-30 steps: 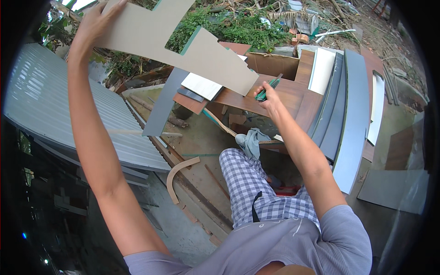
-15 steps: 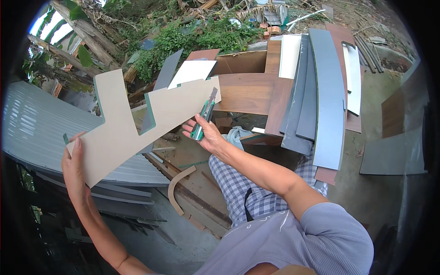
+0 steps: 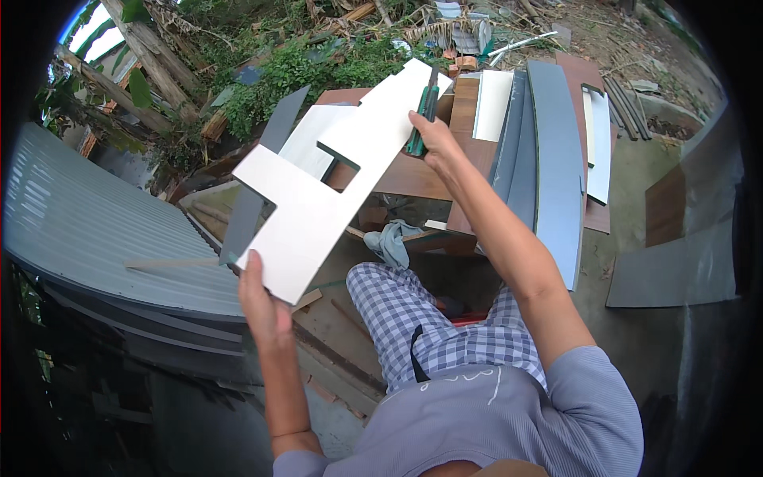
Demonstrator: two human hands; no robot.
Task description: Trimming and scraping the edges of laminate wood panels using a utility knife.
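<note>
A white board (image 3: 310, 222) with stepped cutouts and dark green edges is held up at a slant before me. My left hand (image 3: 266, 306) is closed on its near lower corner, the thumb lying over the face. At the far right end, my right hand (image 3: 437, 141) is closed around a green utility knife (image 3: 427, 111), its dark tip pointing away from me. That hand is also against the board's right edge; whether its fingers grip the board from behind is hidden.
A wood-grain bench (image 3: 405, 175) carries long grey-blue curved strips (image 3: 556, 167) and white pieces. Corrugated metal sheeting (image 3: 111, 230) slopes at left. A grey cloth (image 3: 389, 242) hangs by my knees. Grey panels (image 3: 671, 270) lean at right; plants (image 3: 302, 79) grow beyond.
The board has swung to a steeper slant and shifted right, now showing a whiter face. My left hand moved right; my right hand rose with the knife to the board's far end.
</note>
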